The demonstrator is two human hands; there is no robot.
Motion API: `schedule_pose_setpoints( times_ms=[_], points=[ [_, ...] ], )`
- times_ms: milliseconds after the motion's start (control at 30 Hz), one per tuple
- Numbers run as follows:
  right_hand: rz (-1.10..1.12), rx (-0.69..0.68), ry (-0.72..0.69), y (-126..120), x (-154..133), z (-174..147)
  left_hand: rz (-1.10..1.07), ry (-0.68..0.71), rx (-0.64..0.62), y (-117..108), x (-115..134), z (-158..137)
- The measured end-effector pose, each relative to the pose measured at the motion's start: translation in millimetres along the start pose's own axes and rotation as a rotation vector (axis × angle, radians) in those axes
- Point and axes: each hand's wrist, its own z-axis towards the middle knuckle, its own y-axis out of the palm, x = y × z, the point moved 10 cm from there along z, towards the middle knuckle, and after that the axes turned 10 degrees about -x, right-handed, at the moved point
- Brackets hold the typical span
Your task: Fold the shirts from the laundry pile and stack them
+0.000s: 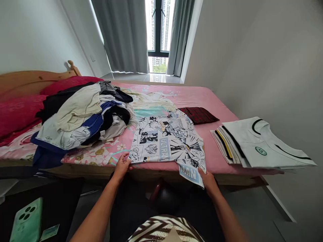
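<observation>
A white shirt (161, 139) with a black and light-blue comic print lies spread over the near edge of the bed. My left hand (122, 165) pinches its near left corner. At the near right corner, my right hand (207, 179) grips the hem, where a flap of the fabric hangs below the mattress edge. A dark red plaid folded cloth (199, 115) lies just beyond the shirt's far right side. Behind the shirt, a pale cream and aqua garment (151, 101) is laid out flat.
A heap of mixed clothes (83, 114) covers the left of the bed (202, 94). Folded shirts (262, 144) are stacked at the right edge, a white one on top. A green phone (27, 220) and a card (49, 232) rest on a dark surface at lower left.
</observation>
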Motion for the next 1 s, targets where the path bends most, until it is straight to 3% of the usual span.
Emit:
schedule_pose_setpoints(
  times_ms=[167,300,400,500,667,800,900,1000],
  points=[
    [0.081,-0.01,0.088,-0.1,23.7,-28.8,-0.098,0.049,-0.051,-3.4,-19.2,-18.8],
    [0.202,0.011,0.176,-0.3,43.5,-45.2,-0.037,0.073,-0.108,-4.6,-30.8,-31.7],
    [0.257,-0.004,0.205,1.8,48.5,-49.2,0.094,0.157,-0.117,-5.5,-24.4,-36.5],
    [0.256,-0.067,0.211,7.5,46.7,-48.7,0.299,0.326,-0.085,-4.1,-6.7,-41.1],
    [0.221,-0.15,0.187,9.9,39.6,-47.8,0.62,0.548,0.059,-4.9,13.2,-48.4],
    [0.258,-0.268,0.129,10.7,18.2,-49.9,0.718,0.651,0.171,-11.0,29.6,-52.8],
    [0.222,-0.351,0.117,10.1,-13.0,-42.8,0.629,0.694,0.097,-9.3,47.9,-47.2],
    [0.117,-0.341,0.101,3.6,-59.6,-12.6,0.497,0.616,0.039,-11.3,70.6,-20.9]
  ],
)
